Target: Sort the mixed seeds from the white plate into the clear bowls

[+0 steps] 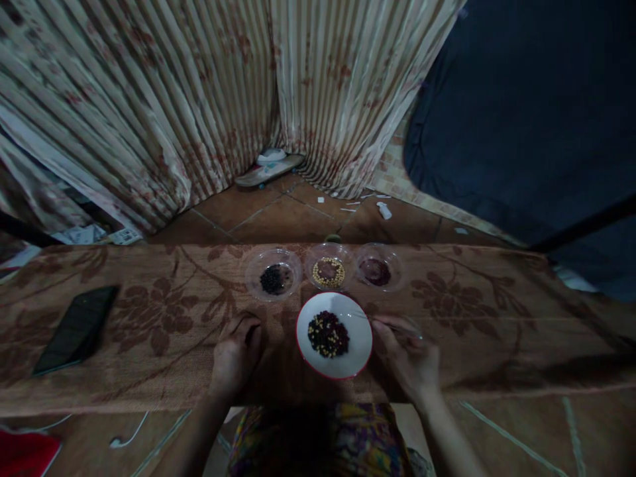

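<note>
A white bowl with a red rim [365,354] holds a mixed pile of beans [328,334], black, dark red and yellow. My right hand [407,351] is at the bowl's right side, its fingers pinched on thin, shiny tweezers [362,314] whose tips reach over the bowl. My left hand [237,348] rests curled on the cloth left of the bowl, with nothing visible in it. Behind the bowl stand three clear plastic bowls: one with black beans [271,279], one with yellow beans [328,272] and one with dark red beans [376,271].
A brown flowered cloth [159,311] covers the narrow table. A dark phone or folded case [74,329] lies at the left. Beyond are a striped curtain [223,99], a skateboard [269,172] and white scraps [383,210] on the tiled floor. Dark fabric [527,119] hangs at the right.
</note>
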`<state>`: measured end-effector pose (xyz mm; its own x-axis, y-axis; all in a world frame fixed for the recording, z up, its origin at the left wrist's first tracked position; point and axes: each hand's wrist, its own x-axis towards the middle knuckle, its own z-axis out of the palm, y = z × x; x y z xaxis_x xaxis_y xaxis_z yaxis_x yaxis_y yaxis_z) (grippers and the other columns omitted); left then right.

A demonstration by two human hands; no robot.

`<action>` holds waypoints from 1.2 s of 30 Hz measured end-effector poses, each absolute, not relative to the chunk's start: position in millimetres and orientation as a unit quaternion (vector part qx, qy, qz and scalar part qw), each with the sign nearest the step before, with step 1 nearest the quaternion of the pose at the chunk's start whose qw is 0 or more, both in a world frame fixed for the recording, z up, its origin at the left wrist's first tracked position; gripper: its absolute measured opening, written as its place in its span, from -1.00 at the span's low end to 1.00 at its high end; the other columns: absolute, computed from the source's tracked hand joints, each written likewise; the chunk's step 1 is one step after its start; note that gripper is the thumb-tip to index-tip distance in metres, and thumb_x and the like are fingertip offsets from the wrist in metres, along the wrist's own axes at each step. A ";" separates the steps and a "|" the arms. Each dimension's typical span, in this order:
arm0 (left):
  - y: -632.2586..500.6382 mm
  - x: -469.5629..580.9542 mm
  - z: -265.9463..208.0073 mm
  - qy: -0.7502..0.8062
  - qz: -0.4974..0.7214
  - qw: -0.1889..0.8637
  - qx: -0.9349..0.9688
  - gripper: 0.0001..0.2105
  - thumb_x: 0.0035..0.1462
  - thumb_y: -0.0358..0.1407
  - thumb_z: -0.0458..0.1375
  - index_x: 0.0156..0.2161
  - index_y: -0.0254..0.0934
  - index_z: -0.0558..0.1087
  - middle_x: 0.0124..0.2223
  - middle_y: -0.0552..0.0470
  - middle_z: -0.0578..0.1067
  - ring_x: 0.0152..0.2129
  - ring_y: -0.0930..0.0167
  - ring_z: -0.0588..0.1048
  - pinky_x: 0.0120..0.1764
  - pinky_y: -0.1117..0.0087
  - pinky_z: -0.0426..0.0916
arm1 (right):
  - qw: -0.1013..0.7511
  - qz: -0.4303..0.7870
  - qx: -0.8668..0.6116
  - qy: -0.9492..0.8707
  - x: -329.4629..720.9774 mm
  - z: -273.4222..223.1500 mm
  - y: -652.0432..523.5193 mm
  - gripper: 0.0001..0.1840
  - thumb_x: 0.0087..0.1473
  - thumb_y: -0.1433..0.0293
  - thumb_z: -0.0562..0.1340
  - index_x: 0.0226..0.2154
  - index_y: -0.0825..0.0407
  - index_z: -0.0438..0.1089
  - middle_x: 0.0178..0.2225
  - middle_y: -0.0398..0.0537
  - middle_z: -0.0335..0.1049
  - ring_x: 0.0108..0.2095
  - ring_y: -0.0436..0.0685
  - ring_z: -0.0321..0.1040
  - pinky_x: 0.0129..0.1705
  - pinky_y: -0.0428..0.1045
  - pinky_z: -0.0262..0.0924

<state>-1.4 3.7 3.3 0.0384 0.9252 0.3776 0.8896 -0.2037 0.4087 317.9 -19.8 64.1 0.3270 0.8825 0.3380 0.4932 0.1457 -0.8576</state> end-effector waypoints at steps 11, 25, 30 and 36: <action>2.4 -0.8 0.7 0.634 0.288 0.053 0.715 -0.84 0.26 -0.26 0.06 -0.17 -0.18 0.48 -0.16 -0.02 0.55 -0.21 0.34 0.53 -0.11 0.34 0.44 | 0.448 0.196 -0.599 -0.633 304.7 52.6 -28.2 -0.80 0.20 0.24 0.24 -0.32 -0.03 0.54 -0.26 0.00 0.57 -0.22 0.16 0.52 -0.19 0.04 0.44; 2.7 2.6 8.8 0.636 0.296 0.076 0.709 -0.84 0.25 -0.25 0.05 -0.21 -0.18 0.48 -0.18 -0.02 0.55 -0.22 0.34 0.53 -0.12 0.33 0.44 | 0.421 0.155 -0.588 -0.673 303.9 47.6 -29.0 -0.83 0.22 0.28 0.24 -0.31 -0.07 0.55 -0.26 -0.04 0.58 -0.22 0.14 0.53 -0.15 0.04 0.44; 2.7 2.4 7.5 0.637 0.294 0.070 0.709 -0.85 0.25 -0.26 0.06 -0.20 -0.19 0.48 -0.17 -0.02 0.55 -0.21 0.34 0.52 -0.10 0.33 0.43 | 0.426 0.142 -0.589 -0.672 304.9 43.9 -32.0 -0.84 0.21 0.28 0.25 -0.31 -0.07 0.56 -0.25 -0.05 0.59 -0.23 0.14 0.54 -0.15 0.05 0.44; 2.3 2.0 6.8 0.638 0.289 0.069 0.710 -0.84 0.26 -0.25 0.05 -0.19 -0.18 0.47 -0.15 -0.02 0.55 -0.19 0.33 0.52 -0.08 0.32 0.42 | 0.421 0.134 -0.578 -0.686 307.4 40.2 -31.7 -0.85 0.21 0.31 0.25 -0.29 -0.08 0.56 -0.24 -0.05 0.60 -0.22 0.14 0.54 -0.14 0.07 0.44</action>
